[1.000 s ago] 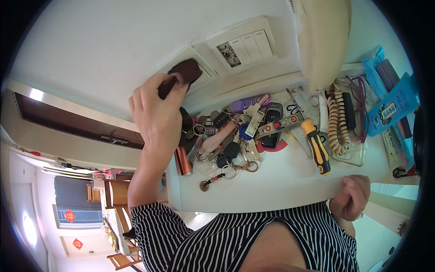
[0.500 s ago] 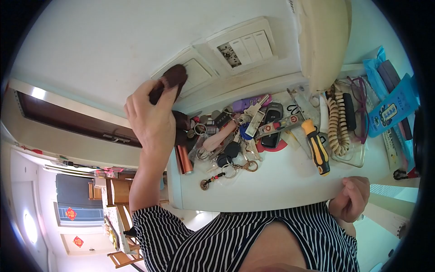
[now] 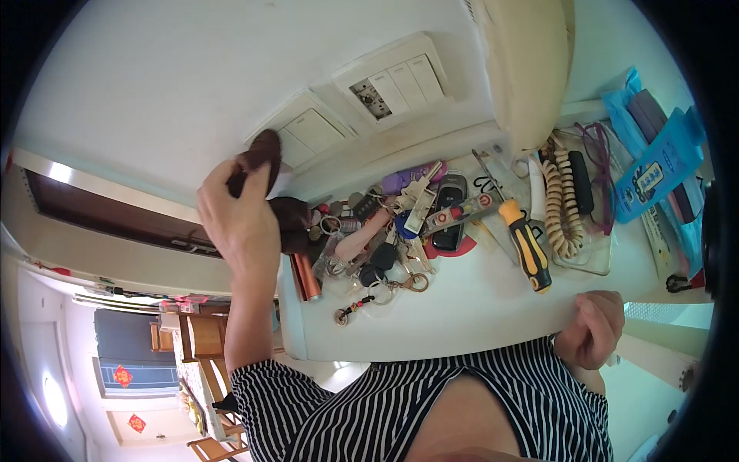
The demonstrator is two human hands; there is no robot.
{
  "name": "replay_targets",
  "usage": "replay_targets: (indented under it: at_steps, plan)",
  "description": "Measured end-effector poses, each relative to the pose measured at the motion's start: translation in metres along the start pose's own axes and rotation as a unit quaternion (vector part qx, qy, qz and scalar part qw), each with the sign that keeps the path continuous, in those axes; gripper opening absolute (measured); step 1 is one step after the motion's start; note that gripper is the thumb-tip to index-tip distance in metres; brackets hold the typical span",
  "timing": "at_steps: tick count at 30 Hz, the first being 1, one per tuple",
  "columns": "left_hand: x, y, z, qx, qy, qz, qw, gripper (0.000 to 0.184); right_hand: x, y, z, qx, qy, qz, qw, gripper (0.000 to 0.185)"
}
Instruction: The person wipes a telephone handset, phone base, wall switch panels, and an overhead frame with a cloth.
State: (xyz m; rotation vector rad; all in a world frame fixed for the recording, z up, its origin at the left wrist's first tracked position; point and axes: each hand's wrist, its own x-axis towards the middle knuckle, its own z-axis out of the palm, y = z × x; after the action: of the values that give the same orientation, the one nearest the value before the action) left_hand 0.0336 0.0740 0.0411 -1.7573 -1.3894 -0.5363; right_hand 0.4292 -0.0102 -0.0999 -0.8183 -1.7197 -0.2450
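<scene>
My left hand (image 3: 242,212) is closed around a folded dark brown cloth (image 3: 260,158). The cloth is against the left edge of a white wall switch plate (image 3: 308,131). Over by the front edge of the white tabletop (image 3: 400,327), my right hand (image 3: 593,329) is loosely curled, and no object shows in it. Nearest to that hand on the top lies a yellow-and-black screwdriver (image 3: 527,250). A pile of keys (image 3: 419,208) with key rings and fobs lies between the two hands.
Another switch panel (image 3: 396,81), one section uncovered, is beside the first. A cream phone handset (image 3: 531,69) hangs above its coiled cord (image 3: 566,208). Purple glasses (image 3: 604,181) and a blue tube (image 3: 658,165) are at the right. An orange cylinder (image 3: 306,277) lies at the left edge.
My left hand has moved the cloth slightly left and down, toward the switch plate's left edge. The whole view has shifted a little. My right hand stays curled by the edge.
</scene>
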Motion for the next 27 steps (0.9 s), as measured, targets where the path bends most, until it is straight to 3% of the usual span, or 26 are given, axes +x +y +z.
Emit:
replay_targets:
  at_steps: [3, 6, 8, 11, 13, 15, 17, 18, 22, 24, 27]
  plan:
    - [-0.013, -0.018, -0.016, -0.073, 0.030, -0.034, 0.996, 0.046, 0.004, 0.000, -0.001, -0.003, -0.010, 0.003, 1.000, 0.039]
    - [-0.021, -0.005, -0.047, -0.215, 0.077, -0.138, 0.964, 0.043, 0.007, -0.001, 0.001, -0.010, -0.007, 0.008, 1.000, 0.039]
    - [-0.019, 0.016, -0.074, -0.188, 0.088, -0.176, 0.962, 0.046, 0.010, -0.001, 0.003, -0.011, 0.002, 0.008, 1.000, 0.039]
    - [-0.030, 0.026, -0.098, -0.289, 0.129, -0.144, 0.938, 0.053, 0.012, 0.000, 0.007, 0.004, 0.024, 0.016, 1.000, 0.037]
    - [-0.030, 0.039, -0.107, -0.412, 0.211, -0.182, 0.868, 0.084, 0.013, -0.004, 0.004, 0.020, 0.002, 0.051, 0.999, 0.036]
    - [-0.020, 0.047, -0.119, -0.383, 0.264, -0.209, 0.860, 0.088, 0.016, -0.012, -0.003, 0.066, -0.040, 0.146, 0.986, 0.031]
    - [-0.012, 0.058, -0.124, -0.367, 0.289, -0.228, 0.854, 0.087, 0.022, -0.013, -0.003, 0.128, -0.014, 0.144, 0.981, 0.028]
    - [-0.009, 0.063, -0.124, -0.388, 0.307, -0.187, 0.849, 0.070, 0.025, -0.014, -0.003, 0.191, 0.014, 0.147, 0.971, 0.025]
    - [-0.009, 0.055, -0.124, -0.392, 0.256, -0.057, 0.882, 0.047, 0.059, -0.038, -0.009, 0.332, -0.024, 0.125, 0.935, 0.021]
    - [-0.007, 0.066, -0.130, -0.415, 0.186, 0.005, 0.891, 0.040, 0.078, -0.041, 0.000, 0.352, -0.083, 0.023, 0.932, 0.033]
    - [-0.007, 0.102, -0.136, -0.458, 0.022, 0.100, 0.883, 0.031, 0.090, -0.072, 0.025, 0.578, -0.082, 0.121, 0.803, 0.061]
